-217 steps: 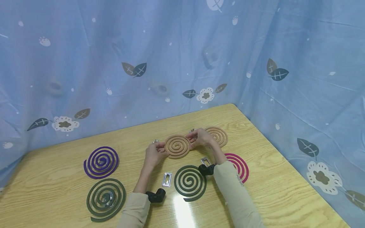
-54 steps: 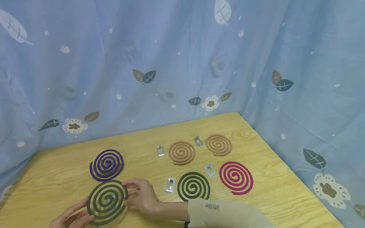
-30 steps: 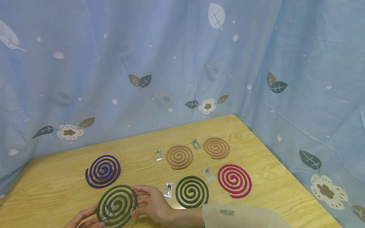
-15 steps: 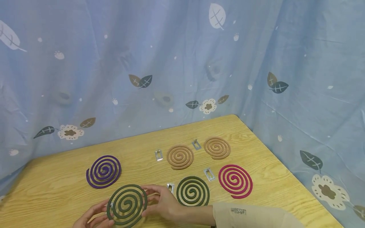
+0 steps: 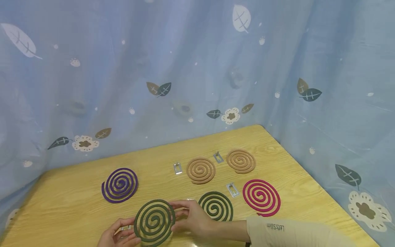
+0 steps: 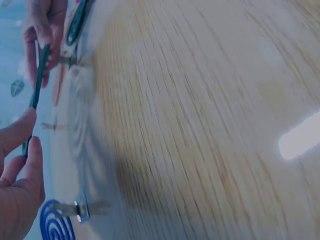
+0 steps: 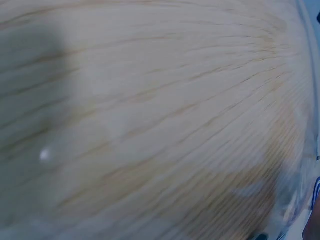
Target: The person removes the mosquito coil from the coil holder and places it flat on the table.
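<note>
A dark green mosquito coil [image 5: 155, 218] is held between both hands at the front of the table. My left hand [image 5: 118, 234] pinches its left edge, while my right hand [image 5: 195, 219] grips the right edge. Seen edge-on in the left wrist view, the coil [image 6: 40, 80] is raised above the tabletop, which bears its spiral shadow. A metal coil stand [image 5: 126, 227] shows partly behind the left hand's fingers; in the left wrist view a stand [image 6: 81, 206] stands on the table. The right wrist view shows mostly wood grain.
A purple coil [image 5: 121, 184] lies left. Rightward are a second green coil [image 5: 215, 207], partly behind the right arm, two brown coils [image 5: 200, 169] [image 5: 240, 160] and a magenta coil [image 5: 260, 196]. Metal stands [image 5: 178, 168] [image 5: 218, 157] [image 5: 232, 189] sit among them. A blue curtain [image 5: 123, 68] borders the table.
Earlier both hands held a brown coil near the back; it now lies on the table. Since then they have taken the left green coil, carrying it rightward away from below the purple one.
</note>
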`<action>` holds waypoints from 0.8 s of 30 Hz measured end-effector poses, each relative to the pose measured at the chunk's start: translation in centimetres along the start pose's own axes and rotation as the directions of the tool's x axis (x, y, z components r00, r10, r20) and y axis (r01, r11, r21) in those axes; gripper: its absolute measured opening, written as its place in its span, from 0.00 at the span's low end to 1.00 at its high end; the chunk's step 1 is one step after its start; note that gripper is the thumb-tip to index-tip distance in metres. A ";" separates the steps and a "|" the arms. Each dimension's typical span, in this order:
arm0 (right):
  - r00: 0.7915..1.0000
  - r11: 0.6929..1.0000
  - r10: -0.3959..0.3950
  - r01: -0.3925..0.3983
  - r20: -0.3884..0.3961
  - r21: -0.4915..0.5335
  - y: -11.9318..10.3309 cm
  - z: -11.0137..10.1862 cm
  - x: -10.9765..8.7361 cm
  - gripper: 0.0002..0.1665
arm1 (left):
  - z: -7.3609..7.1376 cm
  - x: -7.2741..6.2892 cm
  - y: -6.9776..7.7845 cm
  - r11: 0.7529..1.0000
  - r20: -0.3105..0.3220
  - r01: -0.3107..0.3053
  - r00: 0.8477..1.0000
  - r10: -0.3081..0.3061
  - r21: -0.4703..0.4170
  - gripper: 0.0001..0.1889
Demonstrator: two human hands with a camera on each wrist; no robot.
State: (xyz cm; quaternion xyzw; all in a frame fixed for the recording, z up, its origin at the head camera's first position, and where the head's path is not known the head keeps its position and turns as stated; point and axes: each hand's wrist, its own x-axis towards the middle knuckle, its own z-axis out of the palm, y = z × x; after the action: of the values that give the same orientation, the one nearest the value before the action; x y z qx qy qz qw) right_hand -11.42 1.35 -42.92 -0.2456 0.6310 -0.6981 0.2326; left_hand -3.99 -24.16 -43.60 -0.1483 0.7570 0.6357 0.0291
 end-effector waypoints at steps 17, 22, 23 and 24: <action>0.997 0.994 0.036 -0.042 -0.069 -0.096 -0.5 -1.0 0.0 0.40 | 2.2 0.2 1.9 0.968 0.018 -0.191 0.981 0.191 0.160 0.36; 0.996 0.991 0.043 -0.053 -0.081 -0.125 -0.3 -0.7 -0.2 0.39 | 2.1 0.1 1.9 0.973 0.020 -0.157 0.988 0.156 0.166 0.37; 0.996 0.990 0.041 -0.052 -0.084 -0.133 -0.3 -0.6 -0.2 0.39 | 2.0 0.1 1.9 0.974 0.018 -0.153 0.988 0.152 0.166 0.37; 0.996 0.989 0.038 -0.049 -0.085 -0.140 -0.3 -0.6 -0.3 0.39 | 2.0 0.1 1.8 0.975 0.016 -0.152 0.988 0.152 0.164 0.36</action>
State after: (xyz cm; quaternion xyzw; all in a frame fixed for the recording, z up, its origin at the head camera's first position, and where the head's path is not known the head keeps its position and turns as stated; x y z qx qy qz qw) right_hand -11.58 1.97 -42.64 -0.2189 0.6931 -0.6558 0.2038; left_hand -4.85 -21.96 -42.26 -0.0859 0.8159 0.5718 -0.0061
